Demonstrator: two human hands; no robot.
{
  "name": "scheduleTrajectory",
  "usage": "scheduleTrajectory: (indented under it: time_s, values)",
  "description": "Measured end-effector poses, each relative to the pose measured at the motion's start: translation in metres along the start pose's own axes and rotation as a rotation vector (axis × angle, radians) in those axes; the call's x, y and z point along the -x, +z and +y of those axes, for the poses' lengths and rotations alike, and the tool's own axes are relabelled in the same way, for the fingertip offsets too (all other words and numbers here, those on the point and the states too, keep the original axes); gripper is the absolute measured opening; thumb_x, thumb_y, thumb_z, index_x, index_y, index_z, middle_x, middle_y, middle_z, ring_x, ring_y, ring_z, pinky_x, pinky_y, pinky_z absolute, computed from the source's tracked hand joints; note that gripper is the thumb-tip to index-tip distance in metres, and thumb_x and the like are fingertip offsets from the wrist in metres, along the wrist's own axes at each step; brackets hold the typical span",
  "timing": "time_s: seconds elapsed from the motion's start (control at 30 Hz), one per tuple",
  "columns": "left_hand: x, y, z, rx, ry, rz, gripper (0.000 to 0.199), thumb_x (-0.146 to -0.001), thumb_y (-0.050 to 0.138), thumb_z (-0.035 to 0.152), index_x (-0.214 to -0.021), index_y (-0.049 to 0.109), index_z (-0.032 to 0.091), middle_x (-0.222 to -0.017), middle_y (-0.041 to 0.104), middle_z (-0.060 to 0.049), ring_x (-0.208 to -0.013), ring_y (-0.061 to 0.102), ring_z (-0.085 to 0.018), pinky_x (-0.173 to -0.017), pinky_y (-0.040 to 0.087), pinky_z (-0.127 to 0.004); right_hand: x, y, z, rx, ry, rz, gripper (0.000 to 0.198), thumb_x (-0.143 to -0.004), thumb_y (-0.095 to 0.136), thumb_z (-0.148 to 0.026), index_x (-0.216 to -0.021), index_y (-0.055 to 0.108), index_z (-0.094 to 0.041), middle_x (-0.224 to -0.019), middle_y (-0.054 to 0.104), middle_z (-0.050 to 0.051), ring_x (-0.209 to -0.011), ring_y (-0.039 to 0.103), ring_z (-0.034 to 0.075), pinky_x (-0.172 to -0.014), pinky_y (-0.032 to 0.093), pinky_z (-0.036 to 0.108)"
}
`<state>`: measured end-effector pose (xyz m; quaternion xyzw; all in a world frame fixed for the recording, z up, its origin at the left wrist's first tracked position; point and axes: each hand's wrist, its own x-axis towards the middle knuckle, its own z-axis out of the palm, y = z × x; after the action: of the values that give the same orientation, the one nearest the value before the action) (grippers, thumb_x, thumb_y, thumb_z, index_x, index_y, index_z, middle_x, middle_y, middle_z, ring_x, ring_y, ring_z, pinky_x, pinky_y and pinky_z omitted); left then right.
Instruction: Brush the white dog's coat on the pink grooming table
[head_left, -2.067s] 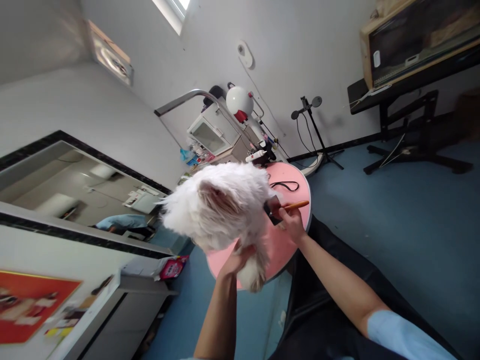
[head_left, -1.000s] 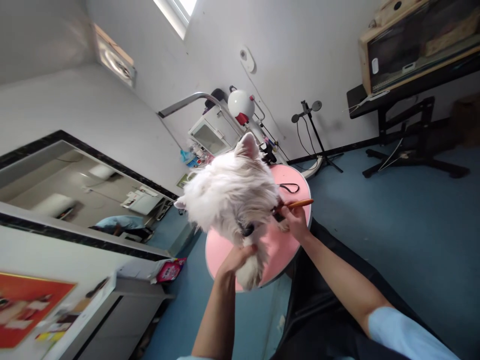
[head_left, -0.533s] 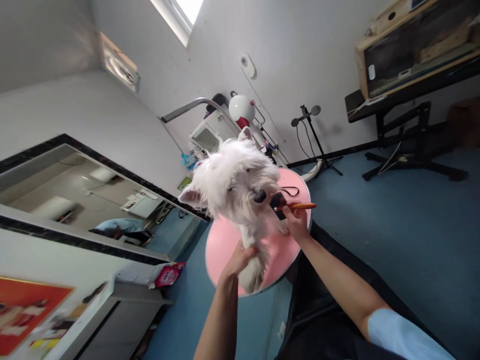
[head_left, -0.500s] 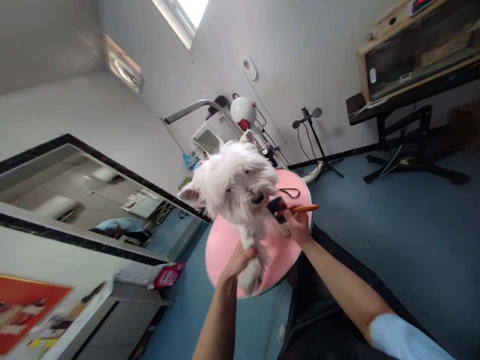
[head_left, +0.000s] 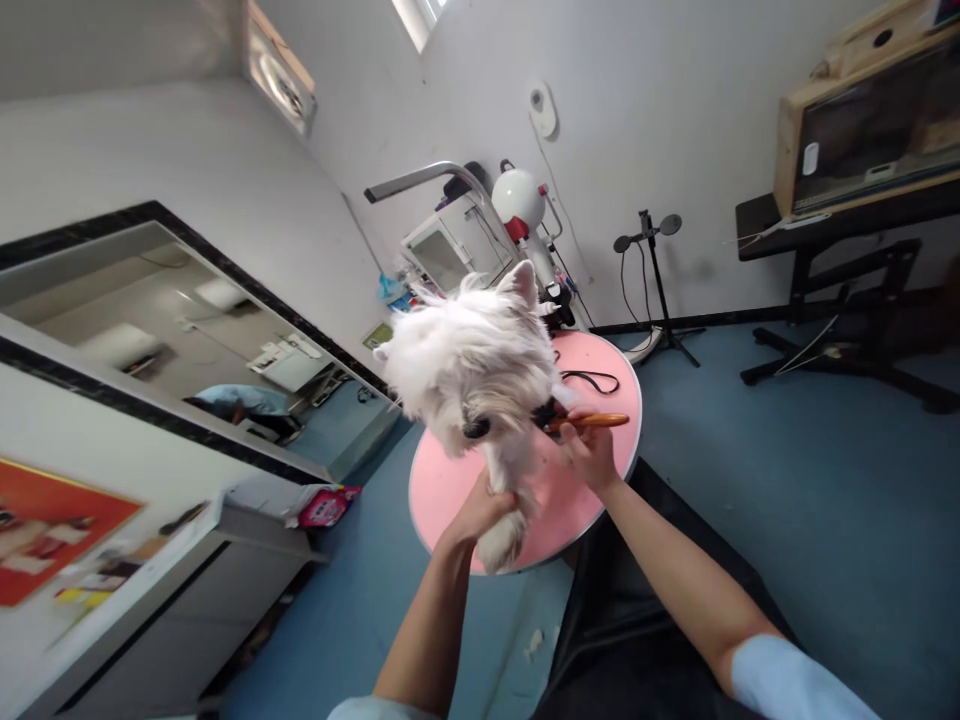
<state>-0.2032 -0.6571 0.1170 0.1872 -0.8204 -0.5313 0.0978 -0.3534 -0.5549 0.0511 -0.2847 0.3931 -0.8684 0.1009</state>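
Observation:
A white shaggy dog is on a round pink grooming table, its head tipped down toward the left. My left hand is closed around one of its front legs, which is lifted forward with the paw hanging below my fingers. In my right hand is a slicker brush, gripped by its orange-brown wooden handle. The dark brush head is partly hidden beside the dog's chest fur; whether its pins touch the coat I cannot tell.
A black loop leash lies on the table's far right part. Behind rise a curved metal arm and a white round-headed device. A black tripod stand is to the right; a grey cabinet stands at left.
The dog's head has turned down and to the left. My right hand has brought the brush head in against or beside the chest. My left hand still holds the leg; the view has shifted.

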Motion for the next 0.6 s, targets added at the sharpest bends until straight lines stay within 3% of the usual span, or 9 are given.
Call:
scheduleTrajectory:
  time_s: [0.1,0.23,0.33,0.37,0.5,0.53,0.6]
  values:
    - [0.0,-0.007,-0.006,-0.012,0.059,0.015,0.055,-0.054,0.059,0.02,-0.108,0.057,0.015,-0.094,0.063,-0.004,-0.085,0.054,-0.021,-0.075,0.047,-0.03,0.003,-0.001,-0.001,0.03,0.013,-0.107,0.023,-0.075,0.07,-0.038,-0.085,0.059,-0.022,-0.084,0.066,0.002,-0.075,0.068,0.019,-0.066,0.055,0.031]
    - [-0.004,-0.017,-0.015,0.005,0.046,0.048,0.05,-0.059,0.064,0.03,-0.106,0.058,0.014,-0.09,0.064,-0.006,-0.082,0.056,-0.022,-0.074,0.048,-0.033,0.003,0.004,0.007,-0.025,0.042,0.085,0.022,-0.078,0.068,-0.039,-0.087,0.057,-0.022,-0.084,0.069,0.002,-0.075,0.068,0.019,-0.072,0.055,0.034]
    - [-0.007,-0.017,-0.021,0.05,0.087,-0.025,0.059,-0.061,0.069,0.038,-0.114,0.059,0.014,-0.098,0.065,-0.009,-0.09,0.058,-0.026,-0.083,0.049,-0.037,0.002,0.009,0.021,-0.072,0.124,-0.052,0.026,-0.073,0.072,-0.039,-0.087,0.058,-0.022,-0.085,0.07,0.003,-0.077,0.069,0.021,-0.071,0.056,0.035]
    - [-0.008,-0.015,-0.023,0.065,0.089,-0.039,0.062,-0.062,0.071,0.041,-0.116,0.058,0.014,-0.101,0.066,-0.01,-0.092,0.058,-0.027,-0.085,0.048,-0.038,0.001,0.01,0.025,-0.081,0.15,-0.036,0.028,-0.072,0.073,-0.04,-0.085,0.057,-0.022,-0.082,0.07,0.003,-0.074,0.069,0.021,-0.07,0.056,0.035]
    - [-0.009,-0.008,-0.035,0.141,0.059,-0.035,0.071,-0.061,0.074,0.053,-0.117,0.058,0.013,-0.103,0.066,-0.011,-0.095,0.059,-0.03,-0.087,0.049,-0.04,0.005,0.003,0.035,-0.134,0.113,0.37,0.034,-0.07,0.071,-0.046,-0.086,0.051,-0.023,-0.084,0.069,0.002,-0.069,0.067,0.019,-0.068,0.055,0.034]
    - [-0.01,-0.007,-0.038,0.165,0.065,-0.04,0.074,-0.061,0.075,0.055,-0.119,0.058,0.013,-0.104,0.066,-0.012,-0.096,0.059,-0.03,-0.088,0.048,-0.04,0.008,0.001,0.035,-0.126,0.108,0.357,0.034,-0.07,0.071,-0.045,-0.087,0.052,-0.023,-0.086,0.069,0.002,-0.071,0.067,0.018,-0.07,0.055,0.034]
    - [-0.011,-0.006,-0.042,0.201,0.077,-0.045,0.077,-0.06,0.075,0.057,-0.122,0.056,0.014,-0.105,0.066,-0.013,-0.096,0.059,-0.03,-0.089,0.048,-0.041,0.014,0.0,0.035,-0.058,0.134,0.201,0.032,-0.071,0.072,-0.044,-0.087,0.055,-0.022,-0.085,0.069,0.002,-0.074,0.067,0.019,-0.072,0.055,0.034]
